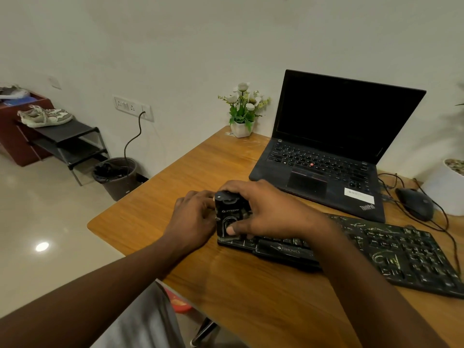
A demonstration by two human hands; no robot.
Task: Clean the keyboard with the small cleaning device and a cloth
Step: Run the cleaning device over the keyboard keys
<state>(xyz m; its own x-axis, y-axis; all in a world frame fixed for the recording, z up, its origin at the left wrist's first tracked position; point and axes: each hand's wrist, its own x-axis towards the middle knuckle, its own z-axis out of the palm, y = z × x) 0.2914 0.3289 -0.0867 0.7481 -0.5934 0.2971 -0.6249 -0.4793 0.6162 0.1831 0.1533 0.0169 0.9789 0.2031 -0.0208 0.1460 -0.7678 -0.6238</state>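
Keyboard, black plastic, streaked with pale dust: flat on orange-brown wooden desk, just in front of open black laptop. Small black boxy cleaning device stands on its left end, gripped from above by right hand, thumb on device front. The left hand lies against device's left side; finger curl hidden, cannot tell.

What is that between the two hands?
A small black cleaning device, standing on the keyboard's left end. The right hand grips it; the left hand is beside it. The head view shows this.
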